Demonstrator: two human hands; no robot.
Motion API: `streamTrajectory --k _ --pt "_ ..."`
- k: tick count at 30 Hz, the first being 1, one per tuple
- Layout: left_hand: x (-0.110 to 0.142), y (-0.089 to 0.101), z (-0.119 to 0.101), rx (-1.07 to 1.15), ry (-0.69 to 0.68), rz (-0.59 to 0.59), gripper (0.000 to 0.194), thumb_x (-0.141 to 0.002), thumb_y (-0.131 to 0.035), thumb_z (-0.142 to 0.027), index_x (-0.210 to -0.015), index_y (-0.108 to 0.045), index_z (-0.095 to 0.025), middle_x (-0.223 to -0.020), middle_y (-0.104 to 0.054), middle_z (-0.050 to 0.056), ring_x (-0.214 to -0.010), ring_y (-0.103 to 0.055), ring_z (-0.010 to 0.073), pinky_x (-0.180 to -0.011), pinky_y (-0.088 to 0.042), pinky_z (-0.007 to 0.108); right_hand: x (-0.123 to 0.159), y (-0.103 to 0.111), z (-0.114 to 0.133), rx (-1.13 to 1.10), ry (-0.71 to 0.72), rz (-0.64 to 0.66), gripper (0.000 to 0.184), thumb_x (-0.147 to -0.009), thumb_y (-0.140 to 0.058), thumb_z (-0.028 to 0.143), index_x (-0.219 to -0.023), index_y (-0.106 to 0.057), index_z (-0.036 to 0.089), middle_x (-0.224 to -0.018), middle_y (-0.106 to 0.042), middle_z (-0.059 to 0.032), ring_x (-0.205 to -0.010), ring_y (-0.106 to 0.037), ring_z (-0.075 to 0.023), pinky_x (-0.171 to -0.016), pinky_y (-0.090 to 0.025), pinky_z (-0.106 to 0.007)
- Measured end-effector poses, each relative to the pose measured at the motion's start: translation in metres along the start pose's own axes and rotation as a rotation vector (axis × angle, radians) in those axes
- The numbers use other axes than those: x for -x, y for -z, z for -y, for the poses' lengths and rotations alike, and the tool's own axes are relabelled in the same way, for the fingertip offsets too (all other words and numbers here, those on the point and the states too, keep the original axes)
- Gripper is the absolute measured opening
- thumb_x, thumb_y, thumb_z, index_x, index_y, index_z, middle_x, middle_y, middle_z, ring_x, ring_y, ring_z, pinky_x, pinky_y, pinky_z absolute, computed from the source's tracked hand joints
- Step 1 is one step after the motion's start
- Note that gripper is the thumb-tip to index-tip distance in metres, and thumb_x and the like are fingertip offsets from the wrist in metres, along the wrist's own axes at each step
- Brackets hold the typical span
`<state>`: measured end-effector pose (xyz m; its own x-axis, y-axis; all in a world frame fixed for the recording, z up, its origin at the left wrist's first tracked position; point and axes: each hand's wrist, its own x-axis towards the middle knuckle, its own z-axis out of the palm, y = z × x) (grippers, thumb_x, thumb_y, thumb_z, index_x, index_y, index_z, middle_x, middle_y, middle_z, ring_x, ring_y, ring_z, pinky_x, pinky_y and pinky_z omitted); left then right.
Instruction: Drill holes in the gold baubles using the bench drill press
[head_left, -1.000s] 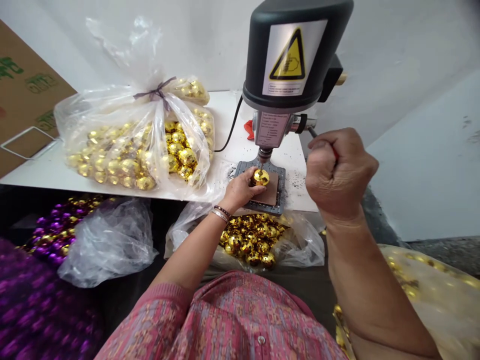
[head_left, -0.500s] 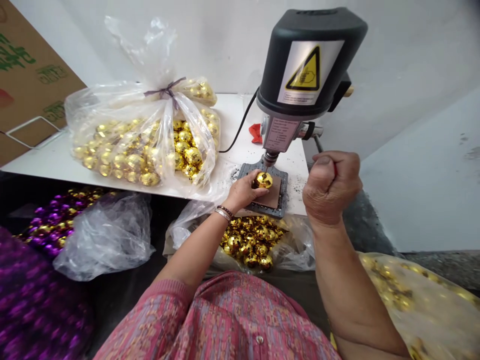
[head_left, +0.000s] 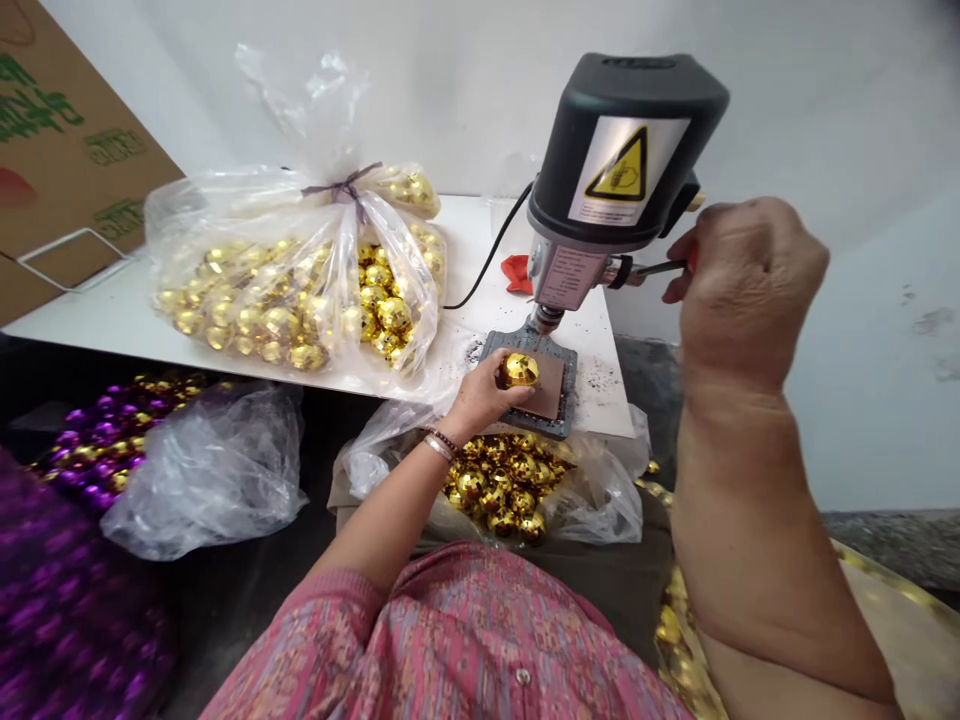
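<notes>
My left hand (head_left: 482, 395) is closed around a shiny gold faceted ball (head_left: 520, 370), thumb and fingers on its sides. The ball is over the brown pad (head_left: 550, 388) on the grey base of a small drill press (head_left: 630, 160). The thin bit (head_left: 538, 338) points down just above and right of the ball, apart from it. Off to the right, my right hand (head_left: 750, 290) is raised and wrapped around the end of the press's feed lever (head_left: 664, 267). A bit of the red lever knob shows between its fingers.
A tied clear bag of gold balls (head_left: 262, 290) stands on the white table (head_left: 97, 325). An open bag of gold balls (head_left: 510, 485) rests before me. Purple and gold balls (head_left: 105, 440), a cardboard box (head_left: 67, 150) and a red scrap (head_left: 516, 272) lie around.
My right hand has swung the lever up and to the right. The bit has risen off the gold ball, and my left hand has shifted the ball slightly left and down.
</notes>
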<state>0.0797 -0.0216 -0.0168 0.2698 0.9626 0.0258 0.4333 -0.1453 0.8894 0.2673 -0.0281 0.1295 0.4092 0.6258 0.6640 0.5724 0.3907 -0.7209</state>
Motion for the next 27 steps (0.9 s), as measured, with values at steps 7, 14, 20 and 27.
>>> streamTrajectory --k 7,14,20,27 --pt "0.057 0.044 0.011 -0.098 -0.018 0.259 0.068 -0.073 -0.085 -0.031 -0.136 -0.064 -0.018 -0.114 -0.072 0.009 -0.079 -0.064 0.0152 -0.074 -0.054 0.028 0.006 -0.004 -0.008 0.007 0.033 -0.091 0.03 -0.096 -0.039 0.023 -0.074 -0.056 0.012 -0.063 -0.053 0.0048 -0.054 -0.047 -0.0014 -0.06 -0.034 -0.022" --pt "0.035 0.103 0.031 -0.38 0.111 -0.45 0.033 -0.098 -0.049 -0.016 -0.121 -0.072 -0.016 -0.114 -0.076 0.012 -0.104 -0.069 0.0223 -0.099 -0.054 0.036 0.008 -0.005 -0.014 -0.007 0.025 -0.1 0.03 -0.096 -0.039 0.028 -0.076 -0.055 0.012 -0.067 -0.058 0.0038 -0.051 -0.046 0.0006 -0.054 -0.032 -0.022" --pt "-0.006 0.135 0.035 -0.814 0.266 -0.287 0.029 -0.096 -0.053 -0.021 -0.113 -0.075 -0.012 -0.119 -0.074 0.021 -0.119 -0.067 0.033 -0.103 -0.051 0.041 0.012 -0.004 -0.01 0.04 0.094 -0.133 0.031 -0.09 -0.039 0.031 -0.069 -0.055 0.015 -0.058 -0.047 0.0024 -0.052 -0.048 -0.0055 -0.06 -0.035 -0.027" --pt "-0.005 0.128 0.039 -0.965 0.264 0.017 0.035 -0.085 -0.063 -0.016 -0.119 -0.07 -0.017 -0.119 -0.072 0.019 -0.109 -0.07 0.0335 -0.089 -0.053 0.039 0.013 -0.003 -0.007 0.018 0.061 -0.105 0.03 -0.09 -0.041 0.034 -0.07 -0.052 0.015 -0.067 -0.049 0.0013 -0.06 -0.049 -0.0056 -0.061 -0.032 -0.025"
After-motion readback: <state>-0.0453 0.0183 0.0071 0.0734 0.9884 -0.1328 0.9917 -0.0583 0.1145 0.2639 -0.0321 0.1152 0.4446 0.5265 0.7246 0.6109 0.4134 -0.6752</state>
